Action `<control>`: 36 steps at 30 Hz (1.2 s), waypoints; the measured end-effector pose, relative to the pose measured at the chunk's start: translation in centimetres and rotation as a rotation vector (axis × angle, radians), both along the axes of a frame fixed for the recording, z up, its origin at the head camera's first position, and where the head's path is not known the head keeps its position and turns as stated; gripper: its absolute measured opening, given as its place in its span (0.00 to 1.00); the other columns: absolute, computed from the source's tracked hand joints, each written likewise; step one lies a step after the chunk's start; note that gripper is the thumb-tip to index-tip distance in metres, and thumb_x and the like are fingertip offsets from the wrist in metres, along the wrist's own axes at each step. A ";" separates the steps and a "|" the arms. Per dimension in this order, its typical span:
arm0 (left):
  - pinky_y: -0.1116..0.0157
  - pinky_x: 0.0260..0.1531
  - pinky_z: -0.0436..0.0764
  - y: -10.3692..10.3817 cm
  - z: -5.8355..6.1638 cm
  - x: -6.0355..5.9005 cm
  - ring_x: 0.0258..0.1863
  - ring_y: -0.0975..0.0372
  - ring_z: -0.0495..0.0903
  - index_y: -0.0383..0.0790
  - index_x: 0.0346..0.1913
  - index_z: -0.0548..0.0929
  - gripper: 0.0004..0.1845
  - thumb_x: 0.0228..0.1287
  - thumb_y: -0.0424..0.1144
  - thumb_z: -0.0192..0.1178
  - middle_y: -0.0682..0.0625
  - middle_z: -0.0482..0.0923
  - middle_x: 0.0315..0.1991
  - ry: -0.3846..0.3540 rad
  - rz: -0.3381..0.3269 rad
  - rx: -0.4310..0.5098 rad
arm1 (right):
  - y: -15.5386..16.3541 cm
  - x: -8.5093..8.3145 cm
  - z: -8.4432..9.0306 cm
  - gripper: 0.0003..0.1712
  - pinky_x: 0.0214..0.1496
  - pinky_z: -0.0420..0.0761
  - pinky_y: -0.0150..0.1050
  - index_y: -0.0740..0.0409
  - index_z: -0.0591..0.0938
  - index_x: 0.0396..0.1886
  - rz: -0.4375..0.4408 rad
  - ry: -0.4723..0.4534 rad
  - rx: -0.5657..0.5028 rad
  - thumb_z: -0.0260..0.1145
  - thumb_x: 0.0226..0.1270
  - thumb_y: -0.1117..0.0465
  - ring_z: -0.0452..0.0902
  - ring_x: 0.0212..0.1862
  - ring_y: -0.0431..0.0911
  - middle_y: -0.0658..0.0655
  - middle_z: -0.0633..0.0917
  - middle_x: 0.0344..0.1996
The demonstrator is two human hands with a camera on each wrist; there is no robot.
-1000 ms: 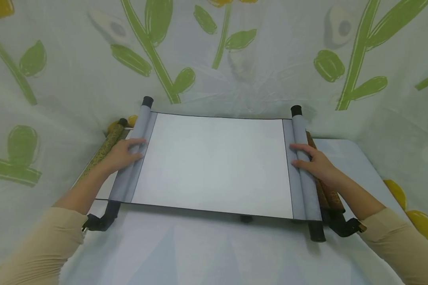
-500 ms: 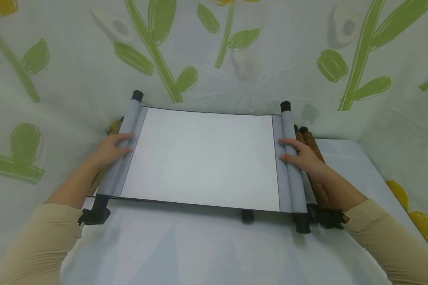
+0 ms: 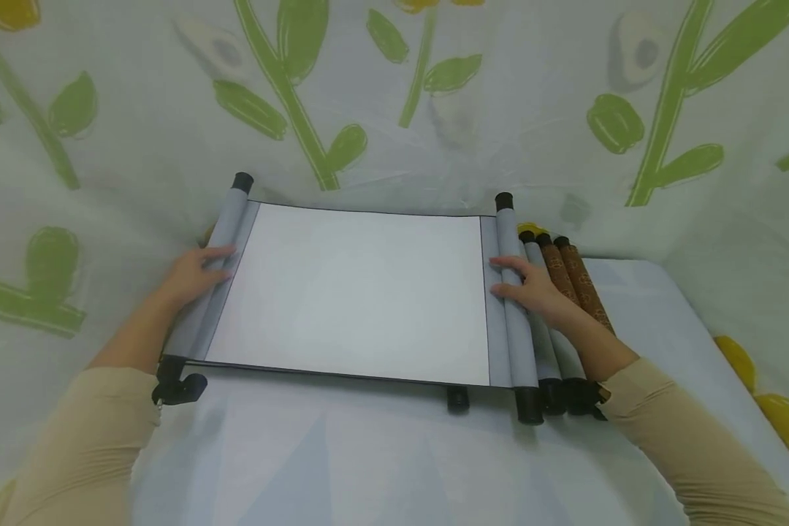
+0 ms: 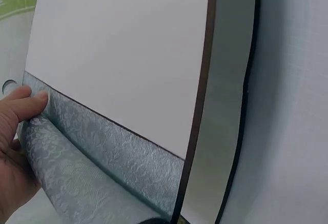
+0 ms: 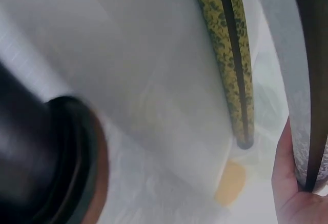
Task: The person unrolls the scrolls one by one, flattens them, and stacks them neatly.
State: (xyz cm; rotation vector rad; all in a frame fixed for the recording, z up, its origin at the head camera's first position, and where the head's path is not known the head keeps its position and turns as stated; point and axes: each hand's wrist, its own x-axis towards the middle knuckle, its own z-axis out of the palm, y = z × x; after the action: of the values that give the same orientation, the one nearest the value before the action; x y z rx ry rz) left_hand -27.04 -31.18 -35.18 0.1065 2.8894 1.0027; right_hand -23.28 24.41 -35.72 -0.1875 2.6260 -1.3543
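Note:
A hanging scroll (image 3: 361, 292) with a blank white sheet and grey-blue brocade borders is spread between its two rollers, in the head view. My left hand (image 3: 191, 277) grips the left roller (image 3: 229, 219), thumb and fingers around the brocade roll (image 4: 77, 172) in the left wrist view. The right roller (image 3: 522, 336) is in my right hand (image 3: 532, 288), which also shows at the lower right of the right wrist view. Black caps end both rollers. The scroll is raised, with a shadow on the table below its near edge.
Right of the scroll lie grey rolls (image 3: 546, 351) and brown patterned rolls (image 3: 585, 285), side by side. A black roller end (image 3: 458, 399) pokes out under the near edge. The right wrist view shows a yellow-green patterned roll (image 5: 225, 55). The pale table (image 3: 368, 467) meets leaf-printed sheeting (image 3: 532, 146) behind.
Both hands have carried the spread scroll to the left. The grey rolls on the right have come into view, and the yellow-green roll at the left is now mostly covered.

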 end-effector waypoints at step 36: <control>0.36 0.57 0.61 -1.6 -3.3 -0.7 0.64 0.30 0.53 0.31 0.67 0.64 0.25 0.67 0.30 0.48 0.20 0.52 0.65 -0.005 0.102 -0.114 | -3.8 -2.9 -5.2 0.30 0.72 0.48 0.55 0.60 0.69 0.66 -0.030 -0.042 -0.119 0.64 0.64 0.62 0.47 0.73 0.57 0.64 0.60 0.71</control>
State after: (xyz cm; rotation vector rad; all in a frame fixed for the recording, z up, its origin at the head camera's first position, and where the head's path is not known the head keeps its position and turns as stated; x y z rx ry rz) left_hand -27.79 -32.81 -38.53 -0.0516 2.9661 0.8483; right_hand -26.23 20.64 -40.93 -0.1349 2.5255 -1.5085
